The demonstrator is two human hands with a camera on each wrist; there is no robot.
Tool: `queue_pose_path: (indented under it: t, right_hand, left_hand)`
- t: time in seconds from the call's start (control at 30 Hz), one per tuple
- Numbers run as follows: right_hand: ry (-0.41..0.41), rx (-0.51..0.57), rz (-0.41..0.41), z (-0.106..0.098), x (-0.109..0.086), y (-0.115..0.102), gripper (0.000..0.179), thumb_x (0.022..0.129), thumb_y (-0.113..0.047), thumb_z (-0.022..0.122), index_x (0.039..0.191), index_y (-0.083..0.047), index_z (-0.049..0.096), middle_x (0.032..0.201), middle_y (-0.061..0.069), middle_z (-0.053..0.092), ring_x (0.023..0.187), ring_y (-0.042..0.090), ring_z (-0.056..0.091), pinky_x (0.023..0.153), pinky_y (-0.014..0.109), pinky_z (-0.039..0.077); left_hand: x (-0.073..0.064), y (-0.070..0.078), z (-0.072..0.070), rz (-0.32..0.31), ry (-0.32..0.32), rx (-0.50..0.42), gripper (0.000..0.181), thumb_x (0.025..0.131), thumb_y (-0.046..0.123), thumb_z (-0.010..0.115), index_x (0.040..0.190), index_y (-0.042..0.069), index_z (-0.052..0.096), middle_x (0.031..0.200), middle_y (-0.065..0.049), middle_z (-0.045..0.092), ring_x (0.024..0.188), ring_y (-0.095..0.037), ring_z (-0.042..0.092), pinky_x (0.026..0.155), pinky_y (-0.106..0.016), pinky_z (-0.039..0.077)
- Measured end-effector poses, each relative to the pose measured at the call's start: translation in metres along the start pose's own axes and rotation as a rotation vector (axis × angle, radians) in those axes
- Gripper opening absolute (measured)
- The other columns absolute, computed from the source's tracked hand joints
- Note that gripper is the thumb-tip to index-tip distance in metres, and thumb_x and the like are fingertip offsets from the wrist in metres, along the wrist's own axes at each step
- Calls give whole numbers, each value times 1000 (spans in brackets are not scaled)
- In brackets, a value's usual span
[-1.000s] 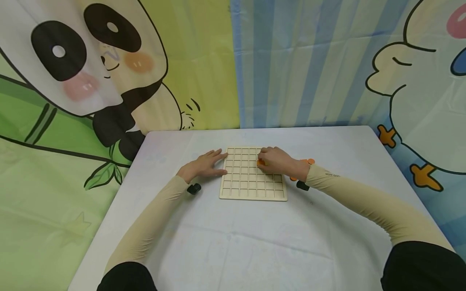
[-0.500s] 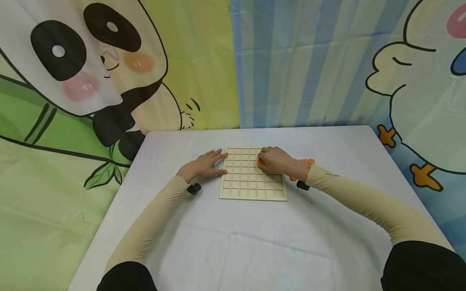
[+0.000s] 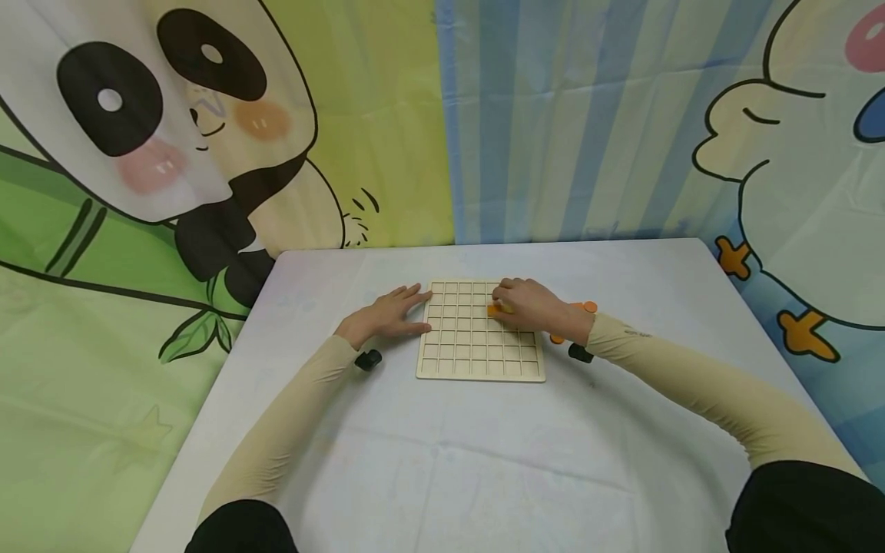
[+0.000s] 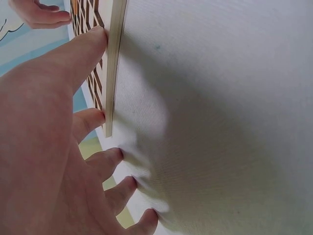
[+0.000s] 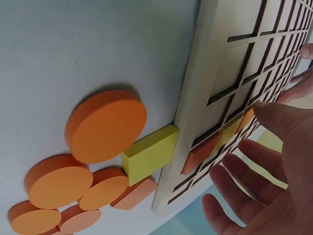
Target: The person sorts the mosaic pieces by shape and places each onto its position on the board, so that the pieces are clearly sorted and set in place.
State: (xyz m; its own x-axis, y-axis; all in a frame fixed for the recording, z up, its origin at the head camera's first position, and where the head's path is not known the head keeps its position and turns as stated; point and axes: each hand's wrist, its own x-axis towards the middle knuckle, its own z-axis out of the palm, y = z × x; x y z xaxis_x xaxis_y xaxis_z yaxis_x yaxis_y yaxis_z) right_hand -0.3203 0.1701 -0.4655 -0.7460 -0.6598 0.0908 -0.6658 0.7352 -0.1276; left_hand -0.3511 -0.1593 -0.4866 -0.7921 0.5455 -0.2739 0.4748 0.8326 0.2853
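Observation:
A pale wooden grid board point(image 3: 477, 367) lies flat on the table. My left hand point(image 3: 383, 316) is spread at its left edge, thumb and index fingertip against the rim in the left wrist view. Over the board's upper right part is my right hand point(image 3: 535, 307), fingers loosely bent. In the right wrist view its thumb tip is right at an orange block point(image 5: 247, 118), while the other fingers stand apart from it. That block is in a row on the grid with a yellow block point(image 5: 228, 134) and a red-orange block point(image 5: 201, 153).
Right of the board lie several orange discs point(image 5: 110, 126), a yellow block point(image 5: 151, 152) and an orange block point(image 5: 136, 194) on the white table point(image 3: 442, 461). Behind the table hangs a printed cloth point(image 3: 387, 138) with a panda.
My right hand has shifted slightly right, and more of the orange and yellow blocks shows beside its fingers. The left hand and the board have stayed in place.

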Motion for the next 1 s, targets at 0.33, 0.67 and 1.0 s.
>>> queue_pose_path:
  t: [0.33, 0.67, 1.0]
  right_hand:
    - [-20, -3, 43, 0, -9, 9, 34, 94, -30, 72, 119, -6, 69, 108, 11, 66, 87, 24, 63, 77, 42, 56]
    - [-24, 20, 65, -4, -18, 15, 39, 93, -31, 73, 122, -5, 69, 110, 11, 67, 88, 24, 63, 80, 41, 57]
    - [-29, 56, 128, -5, -28, 21, 39, 93, -31, 73, 122, -6, 68, 111, 11, 67, 88, 24, 63, 80, 42, 57]
  left_hand:
    - [2, -1, 2, -5, 2, 6, 85, 93, 68, 53, 162, 28, 21, 170, -9, 12, 156, -38, 11, 124, -61, 19]
    - [1, 0, 1, -7, 2, 8, 85, 93, 67, 53, 162, 28, 22, 170, -10, 13, 156, -38, 12, 123, -61, 19]
    - [1, 0, -1, 0, -7, 9, 86, 93, 67, 54, 162, 26, 22, 170, -11, 12, 156, -39, 13, 123, -62, 20]
